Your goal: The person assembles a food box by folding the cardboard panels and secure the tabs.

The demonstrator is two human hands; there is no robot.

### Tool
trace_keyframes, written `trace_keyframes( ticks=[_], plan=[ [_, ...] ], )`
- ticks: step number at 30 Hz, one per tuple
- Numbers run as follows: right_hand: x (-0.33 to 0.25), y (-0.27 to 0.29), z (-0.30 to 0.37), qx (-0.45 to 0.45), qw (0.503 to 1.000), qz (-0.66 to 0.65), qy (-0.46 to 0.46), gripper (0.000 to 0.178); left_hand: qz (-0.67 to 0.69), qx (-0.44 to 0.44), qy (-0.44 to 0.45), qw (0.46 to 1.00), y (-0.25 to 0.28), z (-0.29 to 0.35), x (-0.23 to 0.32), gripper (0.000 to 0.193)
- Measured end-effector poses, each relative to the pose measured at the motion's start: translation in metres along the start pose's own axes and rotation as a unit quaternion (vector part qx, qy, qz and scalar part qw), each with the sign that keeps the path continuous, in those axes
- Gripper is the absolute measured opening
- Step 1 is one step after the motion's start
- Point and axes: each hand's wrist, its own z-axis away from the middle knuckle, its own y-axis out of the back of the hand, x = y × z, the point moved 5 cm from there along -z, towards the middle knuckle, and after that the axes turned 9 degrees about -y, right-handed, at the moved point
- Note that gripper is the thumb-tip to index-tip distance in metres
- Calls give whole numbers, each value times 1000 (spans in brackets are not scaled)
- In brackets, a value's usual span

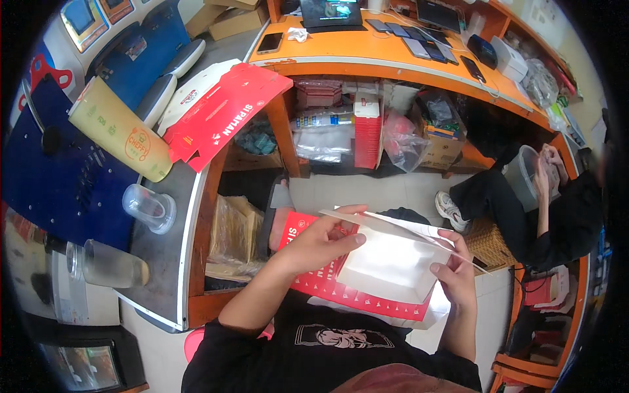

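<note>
A part-folded paper food box (383, 262), white inside, is held up over my lap between both hands. My left hand (324, 243) grips its left side, thumb inside the box and fingers behind the raised panel. On the opposite side, my right hand (457, 267) has its thumb at the corner and its fingers behind the wall and a thin raised flap. Flat red cartons (303, 284) with white print lie beneath the box on my lap. How many there are is hidden.
Left on the grey counter (164, 288): flat red-and-white cartons (229, 111), a tall pale cup (118, 128), a clear plastic cup (149, 208), a jar (108, 263). Ahead, an orange desk (314, 49) bears several phones (419, 47). Another person (550, 216) sits right with a grey bucket (522, 177).
</note>
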Motion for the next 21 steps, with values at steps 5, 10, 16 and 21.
trace_keyframes(
  ticks=[5, 10, 16, 21],
  plan=[
    [0, -3, 1, -14, 999, -30, -2, 74, -20, 50, -54, 997, 0, -2, 2, 59],
    [24, 16, 12, 199, 970, -64, 126, 65, -133, 101, -14, 986, 9, -12, 18, 55],
    [-17, -18, 79, 194, 681, 520, 478, 40, -183, 86, -37, 979, 26, -35, 44, 39],
    [-44, -61, 49, 29, 641, 671, 370, 15, -170, 48, 6, 984, -10, -70, 65, 43]
  ],
)
